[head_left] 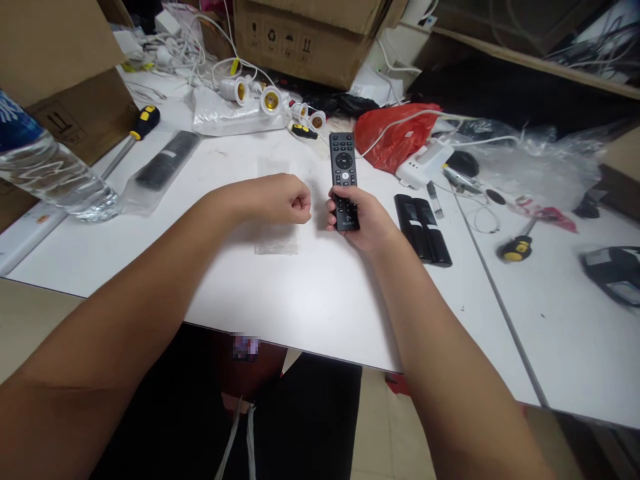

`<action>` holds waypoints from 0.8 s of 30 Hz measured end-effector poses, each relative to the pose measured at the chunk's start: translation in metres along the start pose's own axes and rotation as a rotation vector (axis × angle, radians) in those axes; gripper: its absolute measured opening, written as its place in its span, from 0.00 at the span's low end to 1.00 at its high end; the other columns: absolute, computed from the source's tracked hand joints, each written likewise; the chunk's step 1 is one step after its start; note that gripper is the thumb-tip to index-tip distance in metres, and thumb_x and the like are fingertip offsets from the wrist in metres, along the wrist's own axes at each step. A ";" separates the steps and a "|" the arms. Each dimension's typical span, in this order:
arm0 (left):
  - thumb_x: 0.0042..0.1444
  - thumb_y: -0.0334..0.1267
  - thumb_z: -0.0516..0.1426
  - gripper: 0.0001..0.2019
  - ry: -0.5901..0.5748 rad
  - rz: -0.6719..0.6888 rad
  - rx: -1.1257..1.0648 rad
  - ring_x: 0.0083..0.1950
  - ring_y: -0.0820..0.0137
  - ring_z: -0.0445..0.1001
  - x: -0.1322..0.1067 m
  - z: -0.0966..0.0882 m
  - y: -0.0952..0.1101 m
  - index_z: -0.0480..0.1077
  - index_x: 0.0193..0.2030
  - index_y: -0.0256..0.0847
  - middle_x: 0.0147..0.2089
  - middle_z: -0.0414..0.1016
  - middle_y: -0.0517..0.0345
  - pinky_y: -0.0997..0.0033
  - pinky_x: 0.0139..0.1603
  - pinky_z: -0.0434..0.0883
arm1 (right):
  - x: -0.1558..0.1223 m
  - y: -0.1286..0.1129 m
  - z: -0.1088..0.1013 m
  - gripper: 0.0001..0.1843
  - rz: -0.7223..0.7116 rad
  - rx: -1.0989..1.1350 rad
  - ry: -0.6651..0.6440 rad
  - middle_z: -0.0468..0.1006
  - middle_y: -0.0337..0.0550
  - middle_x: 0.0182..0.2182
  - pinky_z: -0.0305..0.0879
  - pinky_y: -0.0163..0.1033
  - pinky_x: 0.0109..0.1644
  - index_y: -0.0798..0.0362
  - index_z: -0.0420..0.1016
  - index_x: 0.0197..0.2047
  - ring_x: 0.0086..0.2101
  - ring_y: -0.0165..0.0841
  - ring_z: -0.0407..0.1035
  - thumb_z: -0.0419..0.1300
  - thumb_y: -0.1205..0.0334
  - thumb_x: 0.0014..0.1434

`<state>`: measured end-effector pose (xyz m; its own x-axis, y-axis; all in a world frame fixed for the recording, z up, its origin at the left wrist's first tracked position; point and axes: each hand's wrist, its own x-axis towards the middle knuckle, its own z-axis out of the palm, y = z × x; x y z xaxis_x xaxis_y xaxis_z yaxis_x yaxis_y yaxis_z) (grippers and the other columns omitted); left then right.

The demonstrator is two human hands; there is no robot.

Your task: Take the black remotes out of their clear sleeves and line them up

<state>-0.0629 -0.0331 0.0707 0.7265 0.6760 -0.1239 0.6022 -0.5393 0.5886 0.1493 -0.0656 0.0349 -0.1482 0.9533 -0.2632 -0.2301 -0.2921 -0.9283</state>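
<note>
My right hand is closed round the lower end of a black remote control, which points away from me over the white table. My left hand is curled into a loose fist just left of the remote, over a clear plastic sleeve lying flat on the table. I cannot make out anything in its fingers.
Two black remotes lie to the right, a bagged one to the left. A water bottle, yellow-handled screwdrivers, lamp sockets, a red bag, a white adapter and cardboard boxes crowd the back.
</note>
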 end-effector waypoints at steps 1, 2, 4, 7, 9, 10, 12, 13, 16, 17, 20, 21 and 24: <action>0.50 0.42 0.61 0.07 -0.018 0.005 -0.001 0.30 0.70 0.66 -0.002 -0.002 0.000 0.73 0.33 0.42 0.30 0.72 0.59 0.70 0.31 0.59 | 0.000 0.000 0.000 0.11 -0.003 0.001 0.005 0.72 0.36 0.25 0.71 0.36 0.27 0.52 0.69 0.35 0.22 0.28 0.66 0.67 0.58 0.53; 0.49 0.44 0.62 0.09 -0.056 -0.004 0.010 0.30 0.70 0.67 -0.004 -0.004 0.001 0.74 0.33 0.42 0.30 0.73 0.59 0.70 0.31 0.58 | 0.000 0.000 0.000 0.11 -0.007 -0.001 0.010 0.72 0.36 0.25 0.71 0.36 0.27 0.52 0.69 0.36 0.22 0.28 0.66 0.67 0.58 0.53; 0.46 0.48 0.65 0.12 -0.152 -0.053 0.062 0.29 0.69 0.68 -0.008 -0.008 0.003 0.75 0.31 0.43 0.30 0.74 0.58 0.69 0.31 0.58 | 0.000 0.000 0.000 0.11 -0.010 -0.009 0.013 0.72 0.36 0.25 0.72 0.36 0.26 0.52 0.70 0.36 0.22 0.28 0.66 0.67 0.59 0.54; 0.43 0.48 0.66 0.12 -0.237 -0.118 0.126 0.28 0.69 0.68 -0.012 -0.009 0.006 0.76 0.29 0.43 0.28 0.74 0.58 0.69 0.30 0.57 | 0.000 -0.001 0.000 0.11 -0.006 -0.017 0.011 0.72 0.36 0.25 0.72 0.37 0.27 0.52 0.69 0.36 0.22 0.28 0.66 0.67 0.58 0.54; 0.42 0.43 0.65 0.08 -0.248 -0.129 0.130 0.27 0.69 0.68 -0.013 -0.008 0.007 0.77 0.28 0.43 0.27 0.75 0.59 0.69 0.30 0.57 | -0.001 -0.001 0.000 0.12 0.000 -0.019 0.018 0.72 0.36 0.25 0.72 0.36 0.27 0.51 0.69 0.35 0.22 0.28 0.66 0.67 0.58 0.54; 0.42 0.41 0.65 0.06 -0.248 -0.130 0.127 0.27 0.69 0.68 -0.013 -0.007 0.007 0.77 0.28 0.43 0.27 0.75 0.59 0.69 0.30 0.57 | -0.001 -0.001 0.001 0.12 0.002 -0.021 0.021 0.72 0.36 0.25 0.71 0.36 0.27 0.51 0.69 0.35 0.22 0.28 0.66 0.67 0.58 0.54; 0.41 0.38 0.63 0.04 -0.241 -0.125 0.121 0.27 0.69 0.69 -0.013 -0.006 0.006 0.78 0.27 0.44 0.27 0.77 0.59 0.69 0.30 0.57 | -0.001 -0.001 0.001 0.12 0.004 -0.024 0.019 0.71 0.36 0.25 0.71 0.36 0.27 0.51 0.68 0.35 0.22 0.28 0.66 0.68 0.58 0.53; 0.41 0.37 0.63 0.04 -0.235 -0.122 0.119 0.27 0.69 0.69 -0.013 -0.005 0.006 0.78 0.27 0.44 0.27 0.77 0.58 0.69 0.30 0.57 | -0.001 -0.001 0.002 0.12 0.004 -0.027 0.015 0.71 0.36 0.25 0.71 0.36 0.27 0.51 0.68 0.35 0.22 0.28 0.66 0.68 0.58 0.53; 0.43 0.37 0.62 0.05 -0.202 -0.104 0.112 0.27 0.68 0.70 -0.012 -0.006 0.005 0.79 0.28 0.44 0.27 0.78 0.58 0.69 0.31 0.58 | -0.001 -0.001 0.003 0.14 0.002 -0.054 0.007 0.71 0.36 0.26 0.71 0.36 0.28 0.50 0.68 0.36 0.22 0.28 0.66 0.68 0.54 0.54; 0.44 0.37 0.61 0.05 -0.167 -0.093 0.107 0.27 0.68 0.70 -0.011 -0.005 0.004 0.79 0.29 0.43 0.27 0.78 0.58 0.69 0.31 0.59 | -0.001 -0.002 0.003 0.16 0.001 -0.073 0.005 0.71 0.36 0.26 0.72 0.37 0.28 0.49 0.68 0.37 0.22 0.28 0.66 0.68 0.50 0.55; 0.47 0.36 0.60 0.05 0.023 -0.036 0.083 0.29 0.69 0.70 -0.004 -0.001 -0.001 0.78 0.30 0.41 0.29 0.77 0.57 0.69 0.32 0.61 | -0.005 -0.007 -0.001 0.20 0.009 -0.126 -0.006 0.74 0.38 0.27 0.71 0.37 0.27 0.49 0.69 0.40 0.22 0.30 0.68 0.64 0.42 0.56; 0.48 0.36 0.60 0.05 0.103 -0.010 0.070 0.30 0.69 0.70 0.000 0.001 -0.004 0.78 0.31 0.41 0.29 0.78 0.57 0.69 0.33 0.62 | -0.007 -0.009 -0.004 0.19 0.027 -0.132 -0.021 0.75 0.39 0.28 0.70 0.36 0.25 0.49 0.70 0.40 0.22 0.30 0.69 0.64 0.43 0.56; 0.53 0.35 0.59 0.06 0.295 0.074 0.022 0.33 0.68 0.71 0.013 0.012 -0.015 0.78 0.34 0.40 0.33 0.78 0.55 0.68 0.36 0.64 | -0.015 -0.015 -0.016 0.13 0.152 -0.156 -0.141 0.77 0.42 0.27 0.66 0.37 0.20 0.53 0.71 0.37 0.20 0.32 0.69 0.62 0.53 0.52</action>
<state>-0.0586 -0.0222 0.0510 0.6429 0.7495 0.1577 0.5609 -0.6010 0.5694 0.1703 -0.0744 0.0491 -0.3046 0.8761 -0.3736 -0.0455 -0.4052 -0.9131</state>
